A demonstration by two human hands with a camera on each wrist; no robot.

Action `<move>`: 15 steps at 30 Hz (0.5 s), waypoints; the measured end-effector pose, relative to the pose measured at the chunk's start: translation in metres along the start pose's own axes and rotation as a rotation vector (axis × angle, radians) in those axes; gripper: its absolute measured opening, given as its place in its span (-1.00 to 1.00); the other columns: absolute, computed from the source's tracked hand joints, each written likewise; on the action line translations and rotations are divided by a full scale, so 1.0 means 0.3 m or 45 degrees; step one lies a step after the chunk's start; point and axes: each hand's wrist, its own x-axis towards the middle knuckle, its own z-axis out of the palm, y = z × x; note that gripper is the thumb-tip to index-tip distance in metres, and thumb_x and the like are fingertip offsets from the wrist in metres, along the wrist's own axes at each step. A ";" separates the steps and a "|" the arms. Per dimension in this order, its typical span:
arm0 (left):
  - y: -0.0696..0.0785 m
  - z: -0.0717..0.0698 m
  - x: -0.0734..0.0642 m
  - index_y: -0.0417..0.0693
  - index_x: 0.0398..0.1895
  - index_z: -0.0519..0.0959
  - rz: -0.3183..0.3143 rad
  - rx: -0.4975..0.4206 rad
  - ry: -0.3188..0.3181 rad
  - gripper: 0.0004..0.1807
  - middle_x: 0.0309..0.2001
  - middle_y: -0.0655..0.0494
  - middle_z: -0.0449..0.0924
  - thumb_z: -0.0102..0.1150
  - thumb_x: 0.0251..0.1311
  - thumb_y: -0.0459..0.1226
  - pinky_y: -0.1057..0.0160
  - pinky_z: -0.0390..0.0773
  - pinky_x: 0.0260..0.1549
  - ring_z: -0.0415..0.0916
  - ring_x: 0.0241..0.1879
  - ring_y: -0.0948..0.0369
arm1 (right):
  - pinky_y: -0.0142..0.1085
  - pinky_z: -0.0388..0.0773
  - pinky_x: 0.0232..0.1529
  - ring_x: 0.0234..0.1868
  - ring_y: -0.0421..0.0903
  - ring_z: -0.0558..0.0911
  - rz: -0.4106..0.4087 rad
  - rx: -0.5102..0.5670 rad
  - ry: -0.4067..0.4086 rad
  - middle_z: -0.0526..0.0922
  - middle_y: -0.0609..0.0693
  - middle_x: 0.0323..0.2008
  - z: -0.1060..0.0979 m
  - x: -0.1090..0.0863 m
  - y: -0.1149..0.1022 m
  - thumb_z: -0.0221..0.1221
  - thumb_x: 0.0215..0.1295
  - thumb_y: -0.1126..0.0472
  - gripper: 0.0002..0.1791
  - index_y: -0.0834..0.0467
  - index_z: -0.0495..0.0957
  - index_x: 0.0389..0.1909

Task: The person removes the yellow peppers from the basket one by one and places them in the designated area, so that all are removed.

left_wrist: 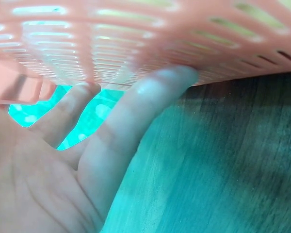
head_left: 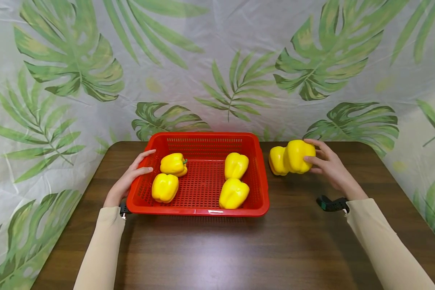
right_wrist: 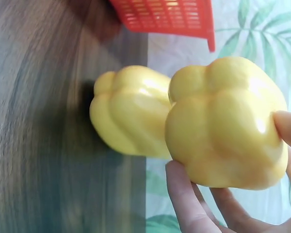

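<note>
Now, right of the red basket (head_left: 195, 211), our right hand (head_left: 324, 159) pinches a yellow pepper (head_left: 300, 157), probably light, firm but slick, so we favour a broad hold round its lobes while our left hand (head_left: 128, 177) grips the basket's rim.

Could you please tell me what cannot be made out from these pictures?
Head view: part of the table pepper, hidden by the held pepper.
Left wrist view: what the basket holds, mostly hidden by its slotted wall.
Right wrist view: part of the right hand, cut off by frame edges.
</note>
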 end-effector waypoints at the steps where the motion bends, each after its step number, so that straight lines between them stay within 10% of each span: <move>1: 0.000 0.000 0.000 0.21 0.49 -0.07 0.000 0.001 0.001 -0.34 0.41 -0.10 -0.09 -0.18 0.39 -0.33 -0.02 0.52 -0.04 0.16 0.24 -0.19 | -0.36 0.59 -0.17 0.02 -0.27 0.37 0.003 -0.005 0.009 0.02 0.30 0.37 -0.004 -0.001 0.003 0.07 0.42 0.14 -0.35 -0.03 0.07 0.46; 15: -0.004 0.000 0.002 0.20 0.49 -0.07 -0.002 -0.005 0.002 -0.34 0.41 -0.10 -0.09 -0.16 0.39 -0.32 -0.01 0.52 -0.04 0.17 0.24 -0.17 | -0.44 0.57 -0.23 0.04 -0.25 0.31 -0.008 -0.015 0.119 0.02 0.28 0.32 -0.043 -0.013 0.064 0.06 0.43 0.12 -0.40 -0.12 0.14 0.44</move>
